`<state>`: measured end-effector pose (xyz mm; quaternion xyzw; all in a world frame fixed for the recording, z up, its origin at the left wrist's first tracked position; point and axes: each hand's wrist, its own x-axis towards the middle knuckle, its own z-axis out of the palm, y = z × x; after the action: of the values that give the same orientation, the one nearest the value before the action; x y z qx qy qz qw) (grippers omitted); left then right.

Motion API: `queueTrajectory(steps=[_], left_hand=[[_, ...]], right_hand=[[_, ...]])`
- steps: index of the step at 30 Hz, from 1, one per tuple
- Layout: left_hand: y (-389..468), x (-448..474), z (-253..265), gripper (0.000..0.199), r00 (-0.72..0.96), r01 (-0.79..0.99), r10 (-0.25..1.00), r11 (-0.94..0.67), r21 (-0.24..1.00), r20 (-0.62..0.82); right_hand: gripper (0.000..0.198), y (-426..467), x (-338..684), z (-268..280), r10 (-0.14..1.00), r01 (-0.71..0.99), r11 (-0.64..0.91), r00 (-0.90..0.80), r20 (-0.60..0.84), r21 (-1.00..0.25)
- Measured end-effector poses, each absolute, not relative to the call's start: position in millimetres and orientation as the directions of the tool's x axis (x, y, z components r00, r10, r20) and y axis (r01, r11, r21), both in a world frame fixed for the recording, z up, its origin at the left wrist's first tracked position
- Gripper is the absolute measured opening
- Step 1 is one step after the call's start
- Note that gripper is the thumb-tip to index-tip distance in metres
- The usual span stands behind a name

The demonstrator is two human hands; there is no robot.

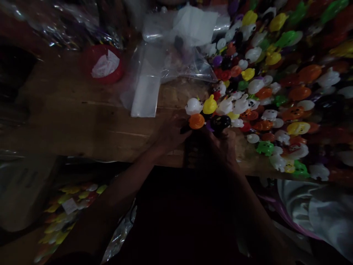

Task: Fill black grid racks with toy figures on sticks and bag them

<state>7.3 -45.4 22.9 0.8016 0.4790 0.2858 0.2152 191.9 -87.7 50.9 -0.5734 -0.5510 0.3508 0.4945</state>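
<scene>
The light is dim. My left hand point(176, 131) is at the table's front, its fingers curled around something dark, right beside an orange pumpkin-like figure point(196, 121). My right hand point(226, 145) is closed just below a shiny black plastic figure point(220, 122), which it seems to grip. Between and above both hands cluster a white round figure point(193, 106), a yellow figure point(210, 105) and a white ghost-like figure point(225, 106). A dark object with faint slots point(194, 151) shows between my wrists; its kind is unclear.
Many colourful plastic figures point(298, 95) heap over the right side of the wooden table point(110, 110). Clear plastic bags point(146, 92) lie at the back middle. A red bowl point(110, 77) holds white paper slips. Bagged figures point(60, 209) sit below left, a white sack point(317, 209) below right.
</scene>
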Motion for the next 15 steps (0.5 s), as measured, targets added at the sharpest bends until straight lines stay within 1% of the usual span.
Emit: queueTrajectory(steps=[4,7,9,12,15], left_hand=[[-45.5,8.1,22.1,0.024,0.37,0.628,0.88,-0.473,0.618,0.297],[-44.6,8.9,16.2,0.022,0.374,0.627,0.866,-0.499,0.598,0.33],[-47.2,8.0,13.9,0.022,0.376,0.641,0.862,-0.507,0.576,0.341],[-60.7,2.4,24.3,0.026,0.342,0.668,0.859,-0.508,0.544,0.382],[-80.7,-4.8,58.3,0.028,0.291,0.664,0.803,-0.561,0.495,0.52]], right_hand=[[0.02,-87.3,204.4,47.3,0.969,0.466,0.208,0.021,0.246,-0.86],[0.014,-88.4,208.6,41.4,0.934,0.54,0.31,-0.019,0.357,-0.782],[0.012,-89.0,208.0,38.3,0.907,0.557,0.37,-0.043,0.419,-0.744],[0.017,-88.5,206.3,36.6,0.889,0.534,0.422,-0.085,0.451,-0.732],[0.014,-86.2,205.9,36.5,0.878,0.496,0.453,-0.102,0.468,-0.741]])
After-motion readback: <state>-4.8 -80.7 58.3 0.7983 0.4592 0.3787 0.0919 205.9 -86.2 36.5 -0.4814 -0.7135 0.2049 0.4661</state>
